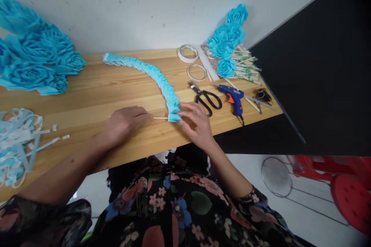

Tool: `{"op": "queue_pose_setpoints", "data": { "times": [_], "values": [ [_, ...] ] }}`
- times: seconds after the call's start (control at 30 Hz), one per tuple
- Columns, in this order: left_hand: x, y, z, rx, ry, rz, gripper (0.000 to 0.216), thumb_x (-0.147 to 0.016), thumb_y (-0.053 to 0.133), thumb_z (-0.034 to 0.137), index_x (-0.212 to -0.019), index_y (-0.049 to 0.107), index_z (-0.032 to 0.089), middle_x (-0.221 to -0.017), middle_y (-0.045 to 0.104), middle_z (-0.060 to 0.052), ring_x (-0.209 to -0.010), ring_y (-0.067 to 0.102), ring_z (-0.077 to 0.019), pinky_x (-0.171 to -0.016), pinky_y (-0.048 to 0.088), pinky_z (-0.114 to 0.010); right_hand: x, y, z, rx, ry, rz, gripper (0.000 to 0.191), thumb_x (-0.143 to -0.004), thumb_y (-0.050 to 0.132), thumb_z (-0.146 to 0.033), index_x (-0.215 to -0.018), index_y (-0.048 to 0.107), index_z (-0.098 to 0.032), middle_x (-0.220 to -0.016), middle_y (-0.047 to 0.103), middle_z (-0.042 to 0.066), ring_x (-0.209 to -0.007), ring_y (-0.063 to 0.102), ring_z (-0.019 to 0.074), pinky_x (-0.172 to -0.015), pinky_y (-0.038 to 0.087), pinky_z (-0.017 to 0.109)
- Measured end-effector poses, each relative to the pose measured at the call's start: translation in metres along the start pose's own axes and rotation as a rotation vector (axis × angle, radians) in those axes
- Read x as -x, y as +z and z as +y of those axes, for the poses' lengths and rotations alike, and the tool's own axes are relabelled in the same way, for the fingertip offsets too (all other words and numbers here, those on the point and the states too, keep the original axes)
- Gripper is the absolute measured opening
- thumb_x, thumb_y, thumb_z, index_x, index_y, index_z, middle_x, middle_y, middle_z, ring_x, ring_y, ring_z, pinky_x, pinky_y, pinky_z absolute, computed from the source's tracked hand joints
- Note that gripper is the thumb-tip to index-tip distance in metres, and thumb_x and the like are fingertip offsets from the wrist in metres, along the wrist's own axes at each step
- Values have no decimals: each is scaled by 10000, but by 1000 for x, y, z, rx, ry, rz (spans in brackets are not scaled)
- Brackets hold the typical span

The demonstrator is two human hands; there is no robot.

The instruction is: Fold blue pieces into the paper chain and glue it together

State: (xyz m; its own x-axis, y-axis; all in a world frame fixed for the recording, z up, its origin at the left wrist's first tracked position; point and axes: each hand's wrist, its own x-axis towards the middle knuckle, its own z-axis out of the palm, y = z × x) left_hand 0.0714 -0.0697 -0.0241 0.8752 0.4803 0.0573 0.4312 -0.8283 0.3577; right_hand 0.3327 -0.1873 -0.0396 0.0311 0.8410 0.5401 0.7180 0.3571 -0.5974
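Observation:
A long curved strip of folded light-blue paper point(150, 73) lies across the wooden table point(95, 92). Its near end rests on a thin wooden stick point(160, 117). My left hand point(123, 123) lies palm down on the table and pinches the stick between its fingertips. My right hand point(195, 121) has its fingers pressed on the near end of the paper strip.
Blue paper roses point(31, 61) are piled at the far left, and another bunch point(228, 38) lies on wooden sticks at the far right. Two tape rolls point(197, 72), black scissors point(207, 98) and a blue glue gun point(233, 98) lie to the right. Paper scraps point(16, 142) sit at the left edge.

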Motion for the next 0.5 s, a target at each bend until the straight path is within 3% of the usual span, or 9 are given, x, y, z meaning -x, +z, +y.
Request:
{"op": "queue_pose_setpoints", "data": {
  "times": [0.2,0.5],
  "values": [
    [0,0,-1,30,38,41,436,-1029,262,318,-1159,675,259,-1070,702,-65,-939,619,-212,-789,452,-305,-1,4,2,89,-22,-108,176,-867,676,-283,-1042,690,-292,-1289,655,59,-1231,572,263,-1035,473,539],
    [1,-5,2,9,31,15,422,-1036,290,349,-1078,689,219,-1031,693,-66,-893,602,-188,-756,402,-278,-2,5,1,139,-28,-123,97,-888,667,-284,-976,696,-256,-1265,658,73,-1213,575,253,-1036,481,499]
  ]
}}
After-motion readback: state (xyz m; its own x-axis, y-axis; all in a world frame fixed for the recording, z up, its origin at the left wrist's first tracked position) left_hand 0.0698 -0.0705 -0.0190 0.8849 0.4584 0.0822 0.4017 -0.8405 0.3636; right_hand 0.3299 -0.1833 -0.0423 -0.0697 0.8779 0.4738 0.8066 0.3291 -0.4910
